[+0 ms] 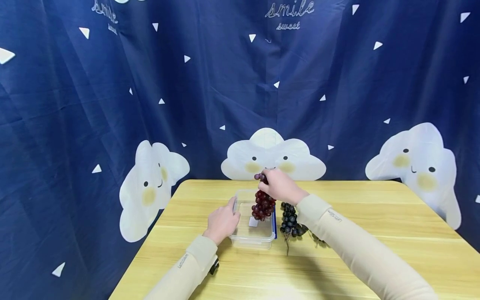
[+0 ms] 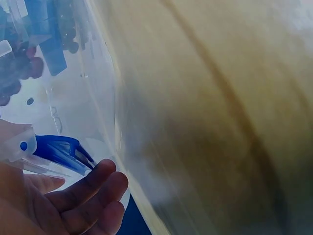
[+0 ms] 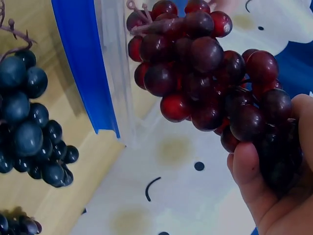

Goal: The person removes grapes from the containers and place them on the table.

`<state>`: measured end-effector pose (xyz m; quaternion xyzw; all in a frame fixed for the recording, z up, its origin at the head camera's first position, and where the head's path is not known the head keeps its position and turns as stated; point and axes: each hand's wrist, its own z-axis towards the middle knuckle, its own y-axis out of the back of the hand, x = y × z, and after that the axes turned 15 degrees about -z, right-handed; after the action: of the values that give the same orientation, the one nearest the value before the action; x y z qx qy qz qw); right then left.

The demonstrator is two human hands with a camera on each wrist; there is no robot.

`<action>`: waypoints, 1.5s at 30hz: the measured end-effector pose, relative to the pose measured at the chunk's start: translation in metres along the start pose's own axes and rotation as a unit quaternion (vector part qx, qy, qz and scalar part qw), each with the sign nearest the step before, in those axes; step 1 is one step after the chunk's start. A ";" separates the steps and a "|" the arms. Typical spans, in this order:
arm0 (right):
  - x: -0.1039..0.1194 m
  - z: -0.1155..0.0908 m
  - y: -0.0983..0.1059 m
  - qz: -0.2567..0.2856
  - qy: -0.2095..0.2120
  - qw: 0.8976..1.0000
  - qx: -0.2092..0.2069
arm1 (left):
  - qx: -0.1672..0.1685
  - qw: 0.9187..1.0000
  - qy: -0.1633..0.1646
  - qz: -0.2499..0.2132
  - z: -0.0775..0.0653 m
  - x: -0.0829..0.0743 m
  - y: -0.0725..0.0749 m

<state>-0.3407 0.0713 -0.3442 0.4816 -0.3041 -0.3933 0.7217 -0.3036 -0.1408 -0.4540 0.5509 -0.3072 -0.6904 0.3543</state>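
My right hand grips a bunch of red grapes near one end, and the bunch hangs over a clear plastic food container. In the right wrist view, the thumb and fingers close round the bunch's darker end. My left hand holds the container's left wall, its thumb over the rim. Seen from the left wrist, the other fingers curve beside a blue latch on the outside. A bunch of black grapes lies on the table just right of the container.
The wooden table extends to both sides and toward me. Another dark bunch lies partly behind my right sleeve. A blue flap hangs along the container's right side. Behind the table hangs a navy curtain with cloud faces.
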 end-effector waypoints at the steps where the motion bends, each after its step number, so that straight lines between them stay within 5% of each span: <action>1: -0.001 0.000 0.002 -0.002 0.001 1.000 -0.008 | -0.002 1.000 0.000 0.001 0.000 0.000 0.000; 9: -0.006 -0.008 0.022 -0.002 0.012 0.999 -0.051 | 0.000 1.000 -0.001 0.000 0.000 0.001 -0.001; 22: -0.028 -0.035 0.051 -0.024 0.007 0.999 -0.046 | 0.015 1.000 0.010 -0.011 -0.002 0.002 -0.002; 45: -0.086 -0.078 0.069 -0.082 -0.035 0.993 -0.071 | 0.013 1.000 0.003 -0.014 -0.001 0.003 0.001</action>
<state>-0.3017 0.1960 -0.3126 0.4381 -0.2601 -0.4888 0.7081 -0.3029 -0.1438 -0.4548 0.5621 -0.3065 -0.6896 0.3384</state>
